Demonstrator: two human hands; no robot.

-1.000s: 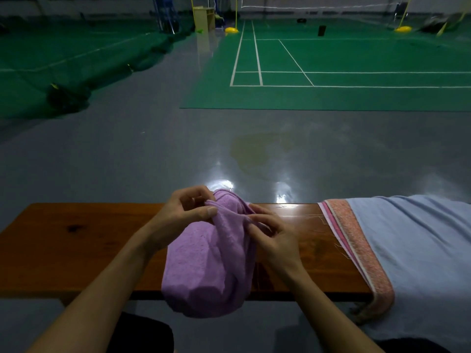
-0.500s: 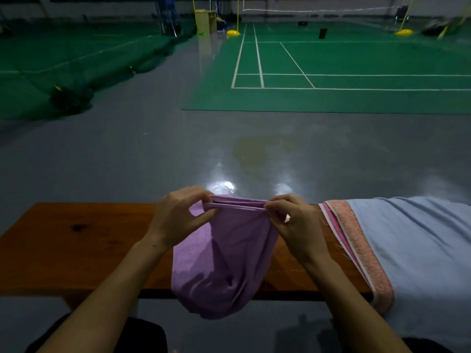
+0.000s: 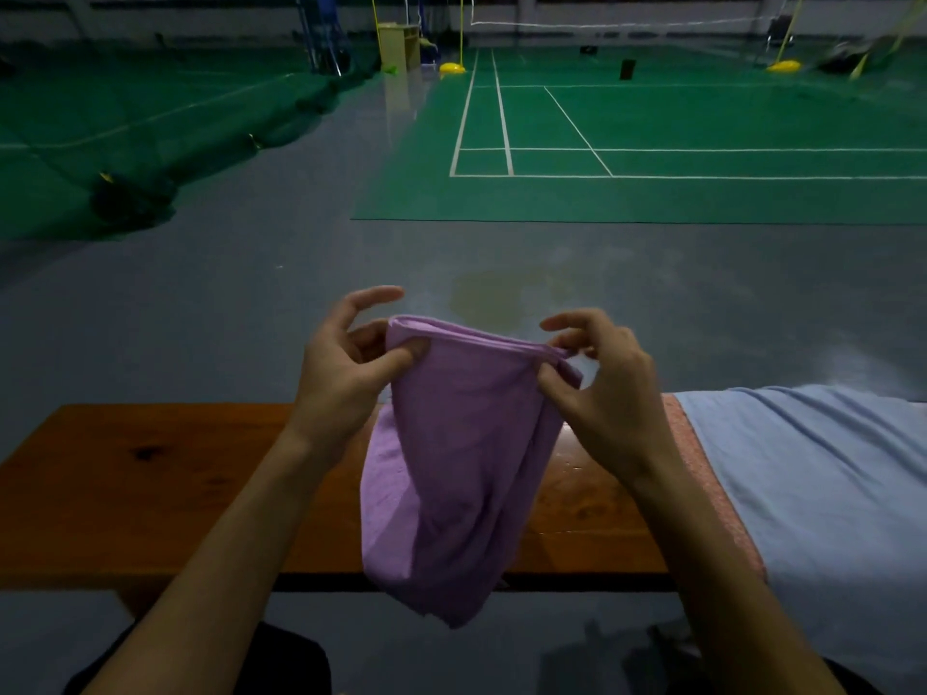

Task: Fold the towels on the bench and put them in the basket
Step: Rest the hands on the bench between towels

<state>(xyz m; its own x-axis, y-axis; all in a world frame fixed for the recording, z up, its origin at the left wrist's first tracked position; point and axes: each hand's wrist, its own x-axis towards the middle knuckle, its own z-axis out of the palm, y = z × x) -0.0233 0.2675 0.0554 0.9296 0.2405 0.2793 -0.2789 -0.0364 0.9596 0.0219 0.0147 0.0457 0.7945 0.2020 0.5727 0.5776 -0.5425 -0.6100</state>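
A purple towel (image 3: pixel 461 474) hangs doubled in the air above the wooden bench (image 3: pixel 150 494). My left hand (image 3: pixel 346 373) pinches its top left corner between thumb and fingers. My right hand (image 3: pixel 602 388) pinches the top right corner. The folded top edge runs taut between both hands, and the lower part droops past the bench's front edge. A light blue towel (image 3: pixel 812 484) with a pink patterned border (image 3: pixel 702 474) lies spread over the bench's right end. No basket is in view.
Grey glossy floor lies beyond the bench, with a green badminton court (image 3: pixel 652 143) further back. A dark net bundle (image 3: pixel 130 198) sits on the floor at far left. The bench's left half shows bare wood.
Both hands lifted the purple towel higher and drew apart, stretching its top edge wider. The towel now hangs flatter than a second ago, when it was bunched.
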